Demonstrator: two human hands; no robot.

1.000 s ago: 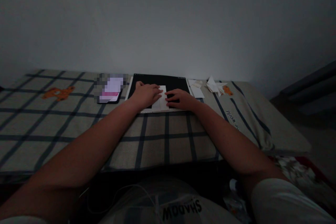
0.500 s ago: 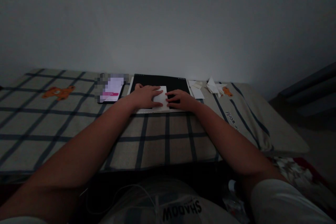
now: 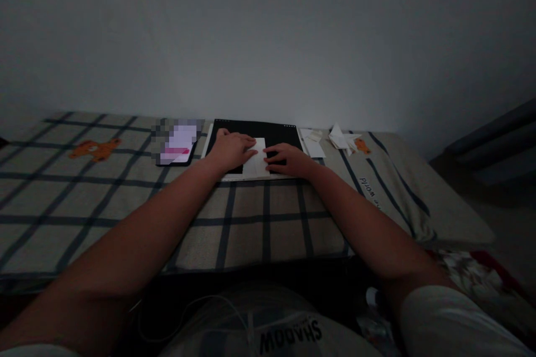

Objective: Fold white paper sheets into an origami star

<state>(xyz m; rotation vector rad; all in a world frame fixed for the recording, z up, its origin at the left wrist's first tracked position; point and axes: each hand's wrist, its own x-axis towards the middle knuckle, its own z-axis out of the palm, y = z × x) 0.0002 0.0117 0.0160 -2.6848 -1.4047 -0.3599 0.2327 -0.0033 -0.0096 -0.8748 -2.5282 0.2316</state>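
A white strip of paper [image 3: 257, 164] lies upright in view on a black board or pad [image 3: 255, 127] with small holes along its far edge. My left hand [image 3: 233, 150] rests over the paper's left side, fingers spread with the tips on the paper. My right hand [image 3: 291, 159] lies flat at the paper's right edge, its fingers apart and the tips touching or very near that edge. Neither hand is closed around anything. The left part of the paper is partly covered by my left hand.
A phone with a lit screen [image 3: 180, 142] lies left of the pad. White paper pieces [image 3: 315, 148] and a folded paper shape [image 3: 341, 138] lie to the right. A checked cloth [image 3: 268, 223] covers the table, with a wall [image 3: 268, 39] behind. Below right stands a plastic bottle [image 3: 374, 312].
My left hand has shifted slightly back and its lower fingers have drawn in, uncovering more of the paper's near part. My right hand stays almost in place.
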